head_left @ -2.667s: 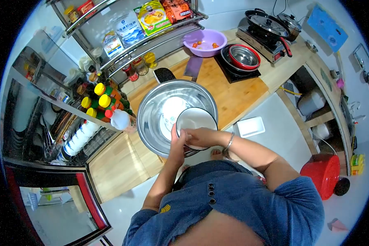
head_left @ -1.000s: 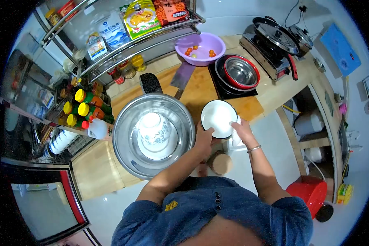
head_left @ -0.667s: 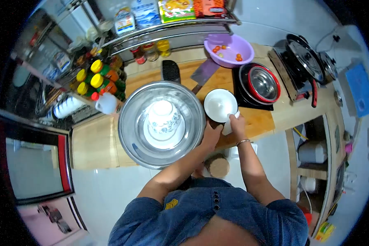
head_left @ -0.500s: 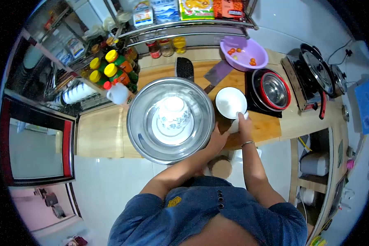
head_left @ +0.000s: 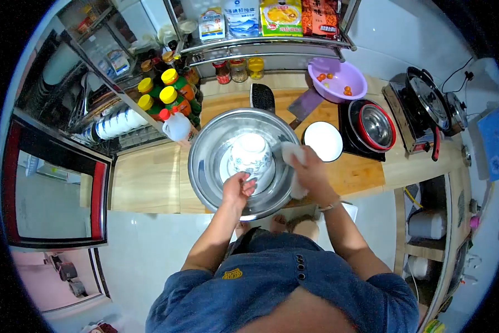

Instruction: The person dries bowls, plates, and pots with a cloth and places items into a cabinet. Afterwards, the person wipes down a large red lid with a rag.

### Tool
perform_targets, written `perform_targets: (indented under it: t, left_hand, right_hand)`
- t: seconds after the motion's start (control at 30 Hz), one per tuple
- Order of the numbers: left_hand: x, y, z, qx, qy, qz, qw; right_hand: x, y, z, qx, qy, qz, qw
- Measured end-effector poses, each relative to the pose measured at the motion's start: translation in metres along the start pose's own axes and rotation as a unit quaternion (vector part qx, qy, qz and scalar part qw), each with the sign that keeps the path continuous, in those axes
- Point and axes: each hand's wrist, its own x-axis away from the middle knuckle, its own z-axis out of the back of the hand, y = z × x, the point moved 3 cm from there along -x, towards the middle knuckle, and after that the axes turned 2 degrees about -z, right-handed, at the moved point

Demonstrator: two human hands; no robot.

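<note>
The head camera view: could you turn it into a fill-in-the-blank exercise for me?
1. The right hand holds a cloth coloured ____.
2. The left hand is at the patterned bowl, inside a big basin made of shiny ____.
3. In this picture, the plain white bowl is to the ____ of that basin.
4. Small orange-red fruits lie in a tub coloured ____.

Missing words: white; metal; right; purple.
</note>
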Motion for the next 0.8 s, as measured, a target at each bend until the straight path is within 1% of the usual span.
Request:
perform_targets:
  t: [0.03,0.07,0.13,0.17,0.2,0.23,0.27,0.3,0.33,0.4,0.43,0.5,0.53,0.57,0.6,0.63,0.67,0.73,0.77,0.8]
  left_hand:
    - [-0.002,0.000,0.007,0.033,0.038,0.032,0.998]
    - [-0.005,0.000,0.009,0.035,0.036,0.031,0.998]
    - [-0.013,-0.004,0.010,0.080,0.050,0.058,0.994]
    - [-0.026,-0.008,0.014,0.092,0.054,0.064,0.992]
    - [-0.030,-0.006,0.015,0.093,0.052,0.063,0.992]
    - [-0.033,-0.006,0.015,0.097,0.020,0.071,0.993]
    - [-0.035,-0.007,0.015,0.101,-0.011,0.080,0.992]
    - [-0.032,-0.004,0.011,0.064,-0.011,0.081,0.995]
    - [-0.032,-0.005,0.008,0.065,-0.013,0.083,0.994]
    - [-0.036,-0.003,0.004,0.032,-0.031,0.005,0.999]
    - [-0.039,-0.003,0.002,0.032,-0.034,0.007,0.999]
    - [-0.040,0.002,-0.010,0.028,-0.096,-0.029,0.995]
    - [-0.037,0.005,-0.017,0.028,-0.099,-0.027,0.994]
    - [-0.032,0.009,-0.025,0.088,-0.127,-0.058,0.986]
    - [-0.026,0.015,-0.033,0.149,-0.153,-0.087,0.973]
    - [-0.027,0.017,-0.038,0.148,-0.153,-0.085,0.973]
    - [-0.029,0.020,-0.045,0.161,-0.162,-0.084,0.970]
    - [-0.032,0.028,-0.053,0.172,-0.172,-0.080,0.967]
    - [-0.032,0.032,-0.056,0.147,-0.199,-0.088,0.965]
    - [-0.029,0.035,-0.058,0.123,-0.225,-0.097,0.962]
  right_hand:
    - [-0.006,-0.003,-0.019,0.040,0.018,0.085,0.995]
    - [-0.013,0.002,-0.036,0.042,0.018,0.088,0.995]
    - [-0.021,-0.004,-0.067,0.081,-0.011,0.277,0.957]
    - [-0.020,-0.002,-0.078,0.083,-0.011,0.279,0.957]
    - [-0.019,-0.001,-0.089,0.112,-0.044,0.238,0.964]
    - [-0.018,0.002,-0.097,0.141,-0.077,0.194,0.968]
    - [-0.016,0.004,-0.101,0.143,-0.076,0.194,0.968]
    - [-0.015,0.004,-0.102,0.143,-0.055,0.193,0.969]
    - [-0.015,0.005,-0.102,0.144,-0.034,0.192,0.970]
    - [-0.019,0.008,-0.101,0.151,-0.043,0.172,0.973]
    - [-0.021,0.009,-0.100,0.154,-0.052,0.152,0.975]
    - [-0.025,0.010,-0.097,0.158,-0.052,0.143,0.976]
    - [-0.027,0.010,-0.095,0.159,-0.056,0.135,0.976]
    - [-0.030,0.011,-0.092,0.161,-0.053,0.134,0.976]
    - [-0.032,0.007,-0.086,0.114,-0.050,0.157,0.980]
    - [-0.032,0.003,-0.081,0.065,-0.047,0.180,0.980]
    - [-0.033,0.000,-0.077,0.066,-0.046,0.178,0.981]
    - [-0.033,-0.018,-0.059,0.069,0.024,0.168,0.983]
    - [-0.032,-0.032,-0.048,0.074,0.049,0.182,0.979]
    - [-0.030,-0.048,-0.039,0.077,0.050,0.179,0.980]
